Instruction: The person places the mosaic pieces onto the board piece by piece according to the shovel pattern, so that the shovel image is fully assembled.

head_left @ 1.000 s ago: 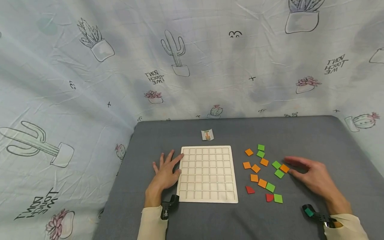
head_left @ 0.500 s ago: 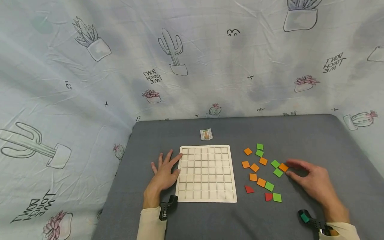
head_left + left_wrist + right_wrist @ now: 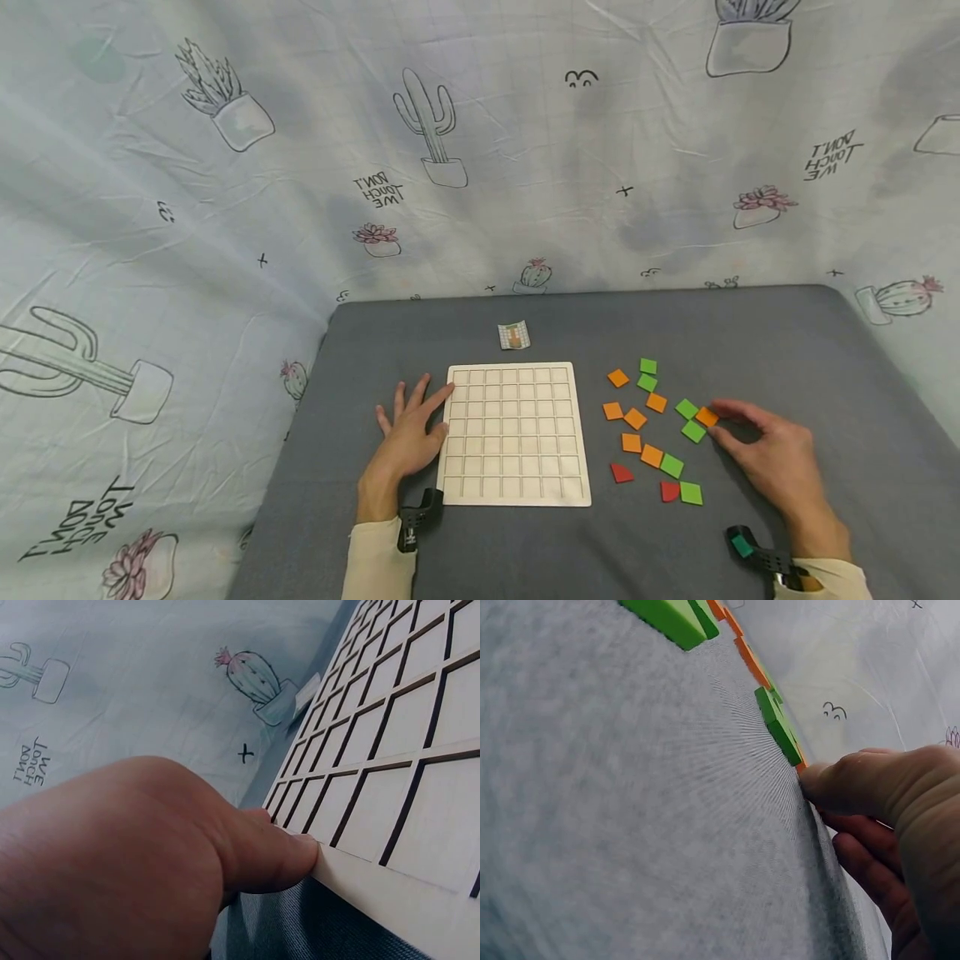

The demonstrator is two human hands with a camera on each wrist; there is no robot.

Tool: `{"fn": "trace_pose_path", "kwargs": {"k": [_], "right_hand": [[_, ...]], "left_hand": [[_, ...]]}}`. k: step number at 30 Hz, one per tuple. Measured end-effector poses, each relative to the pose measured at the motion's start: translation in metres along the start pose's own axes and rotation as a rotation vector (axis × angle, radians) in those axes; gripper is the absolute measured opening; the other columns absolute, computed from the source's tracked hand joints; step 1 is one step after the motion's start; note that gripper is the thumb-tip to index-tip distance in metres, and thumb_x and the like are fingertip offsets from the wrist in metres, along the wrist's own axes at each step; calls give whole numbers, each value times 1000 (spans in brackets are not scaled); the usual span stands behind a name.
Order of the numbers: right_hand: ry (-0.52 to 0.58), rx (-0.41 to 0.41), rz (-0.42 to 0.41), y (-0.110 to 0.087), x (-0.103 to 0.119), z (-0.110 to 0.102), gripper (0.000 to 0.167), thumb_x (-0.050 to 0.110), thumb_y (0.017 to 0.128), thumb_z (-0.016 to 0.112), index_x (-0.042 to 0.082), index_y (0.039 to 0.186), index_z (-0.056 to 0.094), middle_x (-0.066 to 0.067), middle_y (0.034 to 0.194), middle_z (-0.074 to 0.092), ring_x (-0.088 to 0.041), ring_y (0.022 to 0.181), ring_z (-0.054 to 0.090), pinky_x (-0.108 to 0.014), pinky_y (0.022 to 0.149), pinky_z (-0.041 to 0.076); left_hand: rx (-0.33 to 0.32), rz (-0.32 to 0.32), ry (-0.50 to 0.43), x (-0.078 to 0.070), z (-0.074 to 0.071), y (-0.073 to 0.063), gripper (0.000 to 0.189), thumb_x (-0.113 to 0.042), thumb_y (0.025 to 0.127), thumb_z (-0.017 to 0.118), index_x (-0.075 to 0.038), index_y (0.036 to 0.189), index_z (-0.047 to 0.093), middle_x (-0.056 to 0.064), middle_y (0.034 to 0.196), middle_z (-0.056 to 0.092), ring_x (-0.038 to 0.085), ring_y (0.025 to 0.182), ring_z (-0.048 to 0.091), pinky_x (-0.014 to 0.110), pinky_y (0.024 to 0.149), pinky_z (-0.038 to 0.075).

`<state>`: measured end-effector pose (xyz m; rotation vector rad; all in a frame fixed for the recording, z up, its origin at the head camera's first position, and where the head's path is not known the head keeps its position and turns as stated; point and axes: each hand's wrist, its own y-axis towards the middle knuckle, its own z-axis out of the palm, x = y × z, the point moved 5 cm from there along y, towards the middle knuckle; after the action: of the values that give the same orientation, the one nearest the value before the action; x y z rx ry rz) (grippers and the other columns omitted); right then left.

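You have the orange tile (image 3: 707,417) lying flat on the desk (image 3: 525,550), directly left of your right hand (image 3: 776,458), at the tips of its thumb and forefinger. The right wrist view shows the thumb reaching that tile's edge; you cannot establish from these views whether a firm pinch is made. The tile is square, so it offers no long axis; its sides sit askew to those of the grid board (image 3: 513,433), with one corner turned toward your fingertips. One green tile (image 3: 686,408) adjoins its upper-left side and another green tile (image 3: 693,431) its lower-left, so, in judgement, your clear access is from the right. Your right hand is clearly nearer; your left hand (image 3: 405,442) stands beyond the board, grasping nothing, fingers spread, thumb and forefinger against the left edge. The board's cells lie leftward, past the scattered tiles.
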<state>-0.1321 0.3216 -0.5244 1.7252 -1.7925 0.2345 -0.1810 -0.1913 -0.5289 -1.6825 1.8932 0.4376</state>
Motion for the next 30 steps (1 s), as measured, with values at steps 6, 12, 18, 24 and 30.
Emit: {"fn": "trace_pose_path", "kwargs": {"k": [6,12,18,24,30], "right_hand": [[-6,-10,8,-1,-1,2,41,4,84,92,2,123,79,-22,112,81,-47,108,73,-62,92,51],[36,-84,-48,0,-4,0,42,-3,78,91,6,118,82,-17,106,83,-4,96,73,-22,86,50],[98,-113,-37,1,-5,-7,43,-5,78,91,6,118,82,-18,105,82,35,95,44,-1,81,36],[120,-119,-1,0,1,-17,41,-4,81,91,5,119,82,-16,106,82,34,95,47,3,82,38],[183,-102,-47,2,17,-26,40,-5,81,91,6,119,82,39,105,67,32,99,53,9,88,37]], "left_hand": [[2,-5,1,-1,-1,-1,64,-11,106,64,-26,166,51,19,183,21,56,168,-4,89,119,-15],[-5,-6,2,-1,-1,-1,64,-11,105,64,-25,166,52,19,182,21,57,168,-3,89,119,-15],[-10,0,-4,-3,-2,-2,64,-11,105,64,-26,166,52,19,182,22,56,168,-3,89,119,-15],[-15,-5,-5,-2,0,-1,64,-10,104,64,-25,165,52,19,182,22,55,168,-3,89,120,-14],[-35,-1,-7,-2,0,-2,65,-10,102,65,-25,164,54,20,181,24,57,168,-1,89,120,-14]]}}
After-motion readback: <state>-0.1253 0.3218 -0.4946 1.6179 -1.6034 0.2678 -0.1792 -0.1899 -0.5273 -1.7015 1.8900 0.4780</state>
